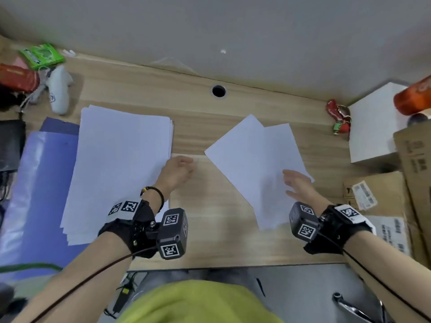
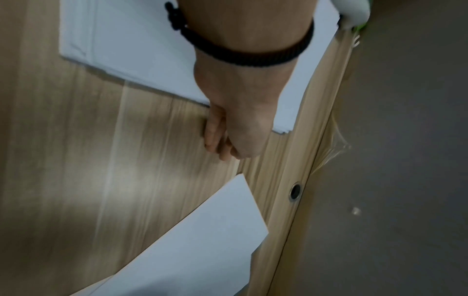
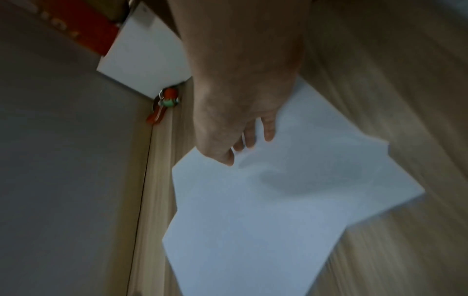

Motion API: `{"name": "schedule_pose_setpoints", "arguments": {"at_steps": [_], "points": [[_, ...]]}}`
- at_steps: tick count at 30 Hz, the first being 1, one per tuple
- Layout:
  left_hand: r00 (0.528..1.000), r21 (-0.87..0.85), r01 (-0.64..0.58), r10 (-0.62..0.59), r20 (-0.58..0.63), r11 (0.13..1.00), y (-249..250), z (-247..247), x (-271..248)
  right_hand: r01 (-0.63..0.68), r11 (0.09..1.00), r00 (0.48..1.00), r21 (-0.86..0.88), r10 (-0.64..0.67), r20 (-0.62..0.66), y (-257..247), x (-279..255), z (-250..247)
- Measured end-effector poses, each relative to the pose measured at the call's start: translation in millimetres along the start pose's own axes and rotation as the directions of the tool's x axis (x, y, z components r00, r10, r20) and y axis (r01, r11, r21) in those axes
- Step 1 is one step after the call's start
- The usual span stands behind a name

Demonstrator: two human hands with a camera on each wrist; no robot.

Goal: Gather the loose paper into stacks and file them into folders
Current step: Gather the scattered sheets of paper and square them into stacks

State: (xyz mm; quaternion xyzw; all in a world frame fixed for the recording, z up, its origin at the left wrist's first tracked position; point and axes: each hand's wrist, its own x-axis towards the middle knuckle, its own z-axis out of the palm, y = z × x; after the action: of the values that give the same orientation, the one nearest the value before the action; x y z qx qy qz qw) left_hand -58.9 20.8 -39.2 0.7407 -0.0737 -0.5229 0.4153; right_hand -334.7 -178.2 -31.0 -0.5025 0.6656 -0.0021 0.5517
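Left hand (image 1: 178, 170) loosely curled at the stack's (image 1: 116, 164) right edge, gripping nothing visible. Right hand (image 1: 298, 185) spread flat over two loose sheets (image 1: 251, 159) on the desk (image 1: 224, 241); contact unclear, fingertips blurred. Folder (image 1: 35, 183) half hidden under the stack.

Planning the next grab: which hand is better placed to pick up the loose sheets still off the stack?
Right. The right hand hovers open over the loose sheets, fingers spread above them. The left hand sits by the stack edge, across bare desk.
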Motion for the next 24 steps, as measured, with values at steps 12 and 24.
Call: {"name": "schedule_pose_setpoints", "arguments": {"at_steps": [12,24], "points": [[0.997,0.231,0.073,-0.068,-0.029,0.970,33,83,19,0.022,0.976,0.984,-0.217,-0.060,-0.169,-19,15,-46],[0.989,0.269,-0.048,0.083,-0.123,0.962,34,112,21,0.056,0.978,0.998,-0.200,-0.058,-0.004,2,8,0]]}}
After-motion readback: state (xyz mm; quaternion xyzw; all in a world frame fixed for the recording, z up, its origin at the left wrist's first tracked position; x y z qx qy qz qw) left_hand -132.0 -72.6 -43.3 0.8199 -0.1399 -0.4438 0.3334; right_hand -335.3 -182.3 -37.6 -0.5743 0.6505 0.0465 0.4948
